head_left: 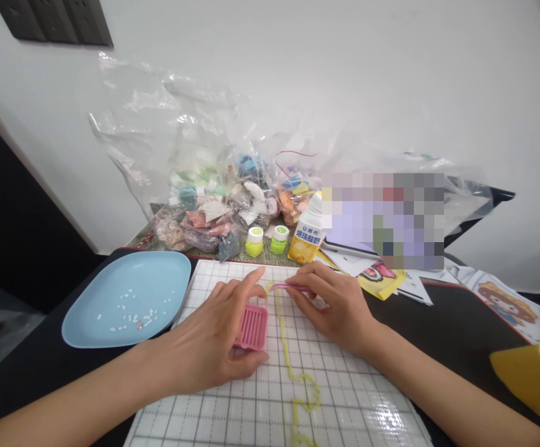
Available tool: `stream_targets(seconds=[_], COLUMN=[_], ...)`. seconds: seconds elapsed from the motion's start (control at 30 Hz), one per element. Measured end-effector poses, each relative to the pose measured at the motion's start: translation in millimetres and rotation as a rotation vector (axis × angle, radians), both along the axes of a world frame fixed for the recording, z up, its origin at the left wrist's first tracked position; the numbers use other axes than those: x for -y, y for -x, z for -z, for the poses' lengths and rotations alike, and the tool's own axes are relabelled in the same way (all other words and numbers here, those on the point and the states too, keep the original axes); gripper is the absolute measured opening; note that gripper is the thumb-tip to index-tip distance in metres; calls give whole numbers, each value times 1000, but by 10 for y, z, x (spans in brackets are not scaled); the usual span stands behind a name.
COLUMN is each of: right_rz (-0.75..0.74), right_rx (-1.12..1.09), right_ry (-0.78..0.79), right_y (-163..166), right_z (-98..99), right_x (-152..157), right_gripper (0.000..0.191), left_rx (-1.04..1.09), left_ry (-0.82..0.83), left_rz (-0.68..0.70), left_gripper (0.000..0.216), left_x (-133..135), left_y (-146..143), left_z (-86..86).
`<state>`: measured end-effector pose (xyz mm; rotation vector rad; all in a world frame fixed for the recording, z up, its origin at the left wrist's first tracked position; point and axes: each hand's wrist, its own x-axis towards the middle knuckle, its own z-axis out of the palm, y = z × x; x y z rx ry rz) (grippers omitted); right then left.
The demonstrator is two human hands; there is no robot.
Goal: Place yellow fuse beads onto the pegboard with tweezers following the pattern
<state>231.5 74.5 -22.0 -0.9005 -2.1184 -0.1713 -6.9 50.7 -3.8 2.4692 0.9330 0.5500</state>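
Observation:
My left hand (221, 320) curls around a small pink ridged tray (253, 328), the thumb along its near edge and the fingertips beyond its far edge. The index finger is raised. In my right hand (328, 301) is a thin pink tool with a curved tip, which looks like tweezers (293, 287). Its tip meets the far end of a wavy line of tiny yellow-green beads (283, 335), which runs toward me across a white gridded board (358, 397). Whether the tip grips a bead is too small to tell.
At left lies a light blue plate (90, 295) with scattered white beads. Behind the board stand two bead jars (254, 242), a yellow-and-white carton (306, 236) and bagged beads (209, 217). Cards (382, 276) and a yellow object (531, 379) are at right.

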Motion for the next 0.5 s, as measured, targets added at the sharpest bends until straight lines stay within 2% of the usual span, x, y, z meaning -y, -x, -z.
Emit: stream_targets(seconds=[0.17, 0.3, 0.5], right_rz=[-95, -183, -206], right_rx=[-10, 71, 127], right_ry=[26, 88, 104], right_y=[72, 161, 248], right_z=[-66, -122, -144], right_x=[80, 190, 292], right_gripper=[10, 13, 17], left_rx=[-1, 41, 57], left_ry=[19, 12, 30], left_rz=[-7, -7, -4], left_gripper=[102, 102, 102], left_x=[1, -9, -4], left_y=[-3, 2, 16], left_z=[-13, 33, 64])
